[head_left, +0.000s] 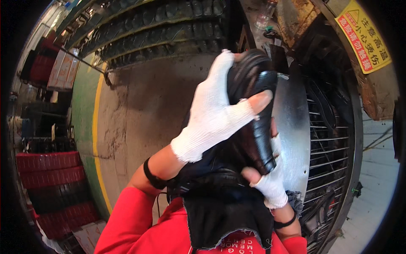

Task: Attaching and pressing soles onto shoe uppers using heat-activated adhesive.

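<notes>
Both my hands hold a black leather shoe in front of my body, its glossy toe pointing down toward me. My left hand, in a white knit glove with bare fingertips, grips the shoe's upper end, thumb lying across the leather and fingers reaching over the far side. Lower down, my right hand, gloved the same way, holds the toe end from beneath and the right. Part of its fingers is hidden behind the shoe. A black apron covers my lap.
To my right lie a bare metal sheet and a wire rack with dark pieces on it. A yellow and red warning sign hangs at upper right. Shelves of dark shoes stand ahead. Stacked dark red crates are at left.
</notes>
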The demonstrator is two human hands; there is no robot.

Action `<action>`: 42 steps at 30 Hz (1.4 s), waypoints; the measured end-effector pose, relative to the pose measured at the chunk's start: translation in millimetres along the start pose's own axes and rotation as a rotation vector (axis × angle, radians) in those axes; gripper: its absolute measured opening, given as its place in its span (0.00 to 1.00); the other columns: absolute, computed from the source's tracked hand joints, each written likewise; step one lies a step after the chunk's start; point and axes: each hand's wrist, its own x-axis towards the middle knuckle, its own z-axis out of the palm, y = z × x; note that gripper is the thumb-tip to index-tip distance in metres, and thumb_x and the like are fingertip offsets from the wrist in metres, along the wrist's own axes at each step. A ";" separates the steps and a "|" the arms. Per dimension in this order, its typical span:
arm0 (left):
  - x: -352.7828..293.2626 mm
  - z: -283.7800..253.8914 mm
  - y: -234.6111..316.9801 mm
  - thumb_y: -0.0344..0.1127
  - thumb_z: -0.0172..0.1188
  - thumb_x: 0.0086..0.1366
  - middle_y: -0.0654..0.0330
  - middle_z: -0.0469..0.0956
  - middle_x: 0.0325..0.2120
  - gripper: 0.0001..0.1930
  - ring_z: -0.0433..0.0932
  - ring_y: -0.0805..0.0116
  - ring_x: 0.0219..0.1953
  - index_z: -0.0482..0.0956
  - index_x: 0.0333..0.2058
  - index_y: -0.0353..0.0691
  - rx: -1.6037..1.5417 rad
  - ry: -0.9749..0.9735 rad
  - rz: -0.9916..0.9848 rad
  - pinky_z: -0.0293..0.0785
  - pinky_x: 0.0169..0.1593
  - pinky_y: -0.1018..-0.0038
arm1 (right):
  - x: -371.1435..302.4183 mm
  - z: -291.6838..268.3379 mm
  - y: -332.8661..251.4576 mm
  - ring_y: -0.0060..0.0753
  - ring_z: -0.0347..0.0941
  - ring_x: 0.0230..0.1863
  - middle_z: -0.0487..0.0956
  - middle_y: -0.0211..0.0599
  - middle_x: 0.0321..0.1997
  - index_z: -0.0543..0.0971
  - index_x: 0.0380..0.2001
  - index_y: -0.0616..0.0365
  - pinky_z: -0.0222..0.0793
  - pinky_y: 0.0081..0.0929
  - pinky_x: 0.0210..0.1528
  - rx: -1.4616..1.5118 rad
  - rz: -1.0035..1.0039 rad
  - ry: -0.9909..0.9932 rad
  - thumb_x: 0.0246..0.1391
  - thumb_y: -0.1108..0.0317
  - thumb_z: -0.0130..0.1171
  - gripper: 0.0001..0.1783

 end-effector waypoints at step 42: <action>-30.0 -17.9 -111.0 0.43 0.78 0.57 0.49 0.75 0.56 0.36 0.75 0.51 0.60 0.78 0.62 0.34 0.263 -0.323 -0.047 0.72 0.65 0.62 | 103.4 -55.5 42.6 0.35 0.79 0.45 0.81 0.41 0.47 0.87 0.57 0.57 0.74 0.29 0.49 -0.626 -0.139 -0.089 0.60 0.58 0.73 0.25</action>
